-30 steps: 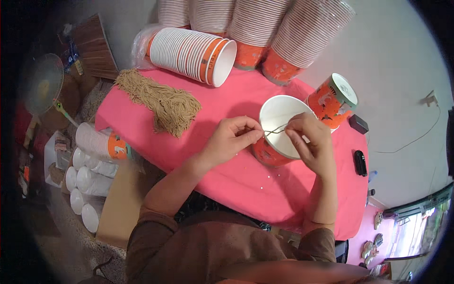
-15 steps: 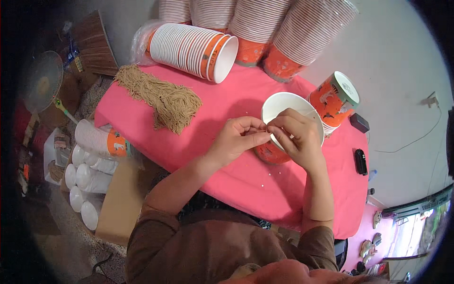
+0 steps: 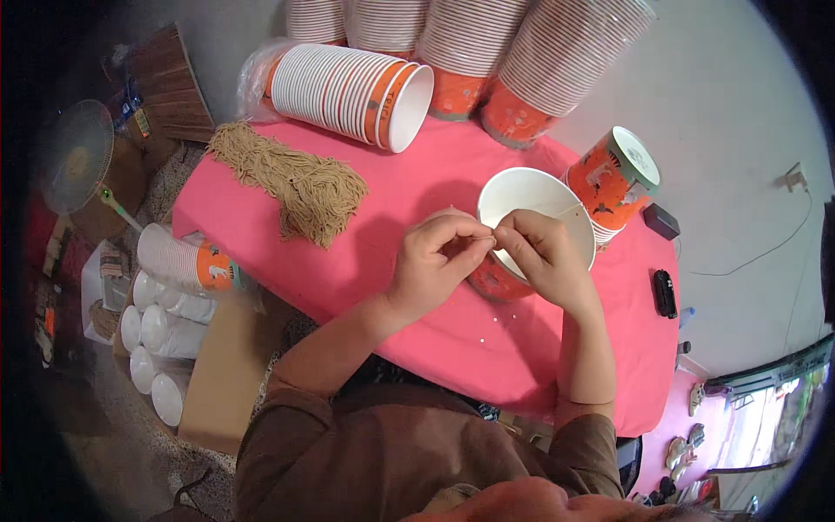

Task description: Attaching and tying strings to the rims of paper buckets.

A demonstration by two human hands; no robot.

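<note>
In front of me a white-lined paper bucket [image 3: 513, 187] with an orange printed outside stands upright on the pink-covered table. My left hand [image 3: 432, 258] and my right hand [image 3: 544, 258] meet over its near rim, thumbs and forefingers pinched together. Between the fingertips is a bit of thin tan cord, mostly hidden. A fine strand of cord [image 3: 570, 210] shows inside the bucket by its right wall. To the left lies a bundle of cut tan cords [image 3: 300, 187].
A nested stack of buckets [image 3: 339, 94] lies on its side at the back, with tall wrapped stacks [image 3: 539, 74] behind. An upturned bucket [image 3: 613, 174] stands right, near a black box [image 3: 661, 222]. Left, a carton [image 3: 230, 374] holds wrapped white stacks. White specks dot the pink cloth [image 3: 417, 348].
My right fingers have drawn in closer against the left fingertips, and the right hand has turned slightly. The view has shifted a little; the bucket stays in place.
</note>
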